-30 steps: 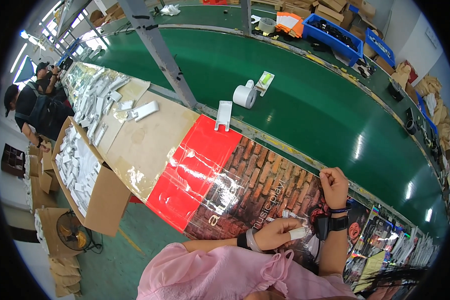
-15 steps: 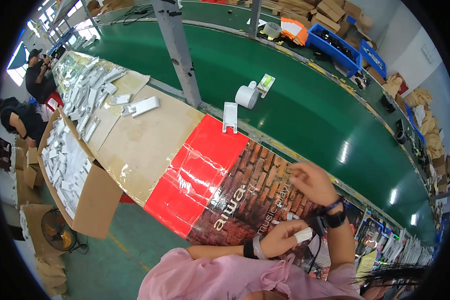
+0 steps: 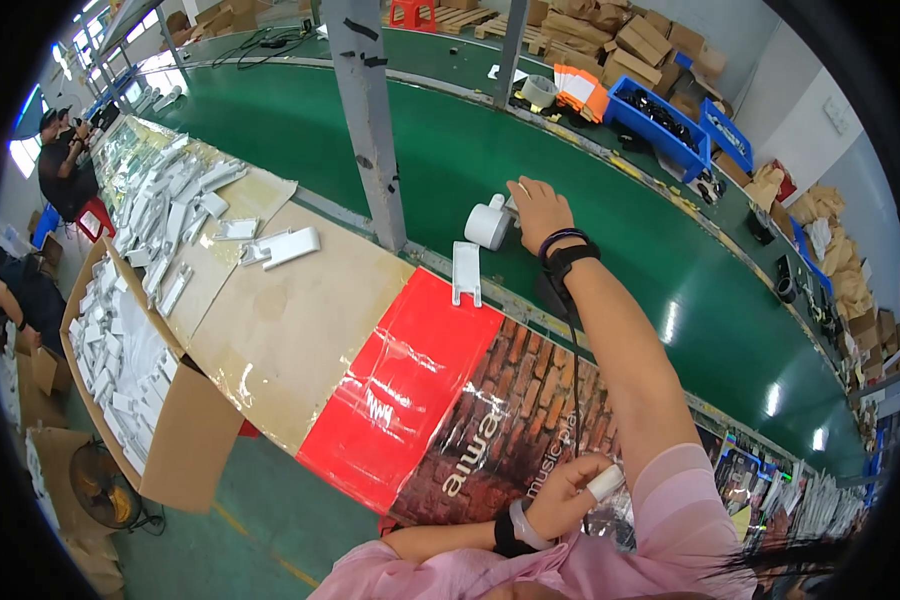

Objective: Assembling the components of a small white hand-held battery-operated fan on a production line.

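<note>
My right hand [image 3: 543,210] reaches over the green conveyor belt, fingers bent down around a small white rectangular part [image 3: 512,203] that is mostly hidden beneath them. Touching or very close to that part is a white cylindrical housing [image 3: 486,226] with a short neck. A white channel-shaped cover [image 3: 466,274] lies across the table's edge, nearer to me. Low in front of my body, my left hand [image 3: 562,503] is curled closed, with a white wrap on its thumb. Whatever its fingers may hold is hidden. A black cable [image 3: 576,380] hangs from my right wrist toward the left hand.
A grey post [image 3: 368,130] rises at the belt's near edge. White plastic parts [image 3: 185,195] cover the table's left end, and an open carton [image 3: 185,440] holds more. Blue bins [image 3: 660,125] stand beyond the belt. Two people are at the far left.
My right hand has moved from above the brick-patterned sheet, forward and left, to the small rectangular part. My left hand stays low and curled. The view has shifted slightly.
</note>
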Motion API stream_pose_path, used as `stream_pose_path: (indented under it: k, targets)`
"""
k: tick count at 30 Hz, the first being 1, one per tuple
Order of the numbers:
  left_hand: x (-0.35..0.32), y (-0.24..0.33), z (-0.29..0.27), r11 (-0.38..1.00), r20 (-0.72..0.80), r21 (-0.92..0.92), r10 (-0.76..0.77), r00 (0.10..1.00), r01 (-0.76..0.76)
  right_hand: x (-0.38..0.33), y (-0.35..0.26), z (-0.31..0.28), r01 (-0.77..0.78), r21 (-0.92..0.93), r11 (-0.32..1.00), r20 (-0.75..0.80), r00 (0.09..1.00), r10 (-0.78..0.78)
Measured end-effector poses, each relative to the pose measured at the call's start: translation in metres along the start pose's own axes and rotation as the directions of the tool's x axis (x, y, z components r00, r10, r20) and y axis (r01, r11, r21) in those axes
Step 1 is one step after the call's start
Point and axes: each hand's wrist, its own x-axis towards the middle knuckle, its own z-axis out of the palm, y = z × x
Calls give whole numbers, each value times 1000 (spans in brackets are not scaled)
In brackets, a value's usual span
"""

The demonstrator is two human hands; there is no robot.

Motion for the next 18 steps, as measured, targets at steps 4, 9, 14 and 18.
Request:
stream_pose_path:
  k: [4, 9, 14, 18]
  targets:
    - [0, 2, -11, 968, 13, 8, -252, 968, 252, 16, 21, 16, 201, -39, 979, 52, 979, -199]
    - [5, -10, -20, 956, 65, -112, -264, 962, 270, 29, 12, -10, 219, -67, 973, 407, 897, -174]
    - [6, 4, -13, 986, -10, 21, -162, 987, 162, 9, 20, -35, 33, 43, 999, 525, 850, -51]
    - [7, 7, -7, 984, -147, 46, -161, 976, 169, -12, 37, -38, -73, 256, 964, 639, 761, -112]
